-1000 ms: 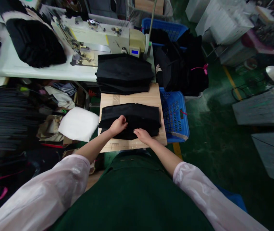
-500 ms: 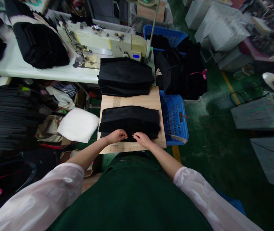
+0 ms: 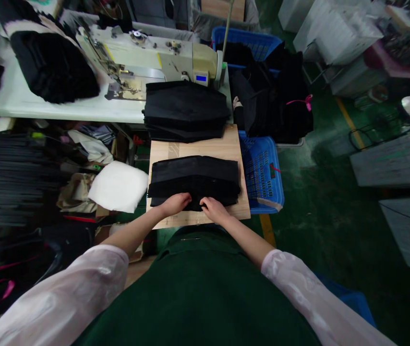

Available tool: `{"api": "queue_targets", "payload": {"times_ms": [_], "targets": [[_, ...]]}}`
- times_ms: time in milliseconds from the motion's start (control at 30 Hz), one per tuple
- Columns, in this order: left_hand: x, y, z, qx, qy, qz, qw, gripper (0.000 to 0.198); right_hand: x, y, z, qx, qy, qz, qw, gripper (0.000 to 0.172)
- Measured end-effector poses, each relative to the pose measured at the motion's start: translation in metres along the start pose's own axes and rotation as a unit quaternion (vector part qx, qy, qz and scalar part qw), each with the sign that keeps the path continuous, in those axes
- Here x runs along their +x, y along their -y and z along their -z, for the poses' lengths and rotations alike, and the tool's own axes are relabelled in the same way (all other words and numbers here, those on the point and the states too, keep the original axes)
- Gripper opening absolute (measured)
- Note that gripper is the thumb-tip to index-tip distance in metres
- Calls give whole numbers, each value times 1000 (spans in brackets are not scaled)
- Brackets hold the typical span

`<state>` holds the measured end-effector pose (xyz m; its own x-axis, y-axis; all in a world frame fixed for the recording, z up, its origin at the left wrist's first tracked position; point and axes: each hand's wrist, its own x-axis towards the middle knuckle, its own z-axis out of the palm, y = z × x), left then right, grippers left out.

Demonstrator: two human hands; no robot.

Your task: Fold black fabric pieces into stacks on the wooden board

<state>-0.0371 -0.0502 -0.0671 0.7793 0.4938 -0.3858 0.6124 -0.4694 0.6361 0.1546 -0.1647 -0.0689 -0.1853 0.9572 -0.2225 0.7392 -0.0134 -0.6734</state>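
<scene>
A stack of black fabric pieces (image 3: 195, 174) lies on a light wooden board (image 3: 190, 147) in front of me. My left hand (image 3: 176, 203) is closed at the stack's near edge, its fingertips pinching the black cloth. Just to its right, my right hand (image 3: 213, 209) pinches the same edge, with a small gap between the two hands. The exact layer between the fingers is hard to make out. Behind this stack, a second black fabric stack (image 3: 186, 108) rests partly on the board and partly on the sewing table.
A sewing machine (image 3: 174, 60) stands on the white table (image 3: 64, 111), with a tied black bundle (image 3: 52, 65) at left. Right of the board are a blue basket (image 3: 262, 168) and a heap of black cloth (image 3: 273, 96). A white cushion-like piece (image 3: 118, 186) sits left.
The view has shifted slightly. Both hands stay at the near edge of the front stack, with the fingers moving only a little on the cloth.
</scene>
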Motion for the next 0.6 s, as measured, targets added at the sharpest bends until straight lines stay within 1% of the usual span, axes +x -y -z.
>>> {"api": "queue_targets", "payload": {"times_ms": [167,400,467,533,600], "targets": [[0,1,0,-20,-3,9,1000,22,-2,-4,-3,-4,-8,51,999,23],[0,0,-1,-20,-19,16,999,19,-4,-7,-7,-19,-13,51,998,11],[-1,0,-1,-28,-23,20,999,18,-3,-8,-8,7,-28,33,999,8],[-2,1,-2,-33,-24,21,999,18,-1,-9,-10,52,-56,-9,997,9],[-4,1,-2,-31,-22,5,999,19,1,-10,-11,92,-76,-44,992,12]]}}
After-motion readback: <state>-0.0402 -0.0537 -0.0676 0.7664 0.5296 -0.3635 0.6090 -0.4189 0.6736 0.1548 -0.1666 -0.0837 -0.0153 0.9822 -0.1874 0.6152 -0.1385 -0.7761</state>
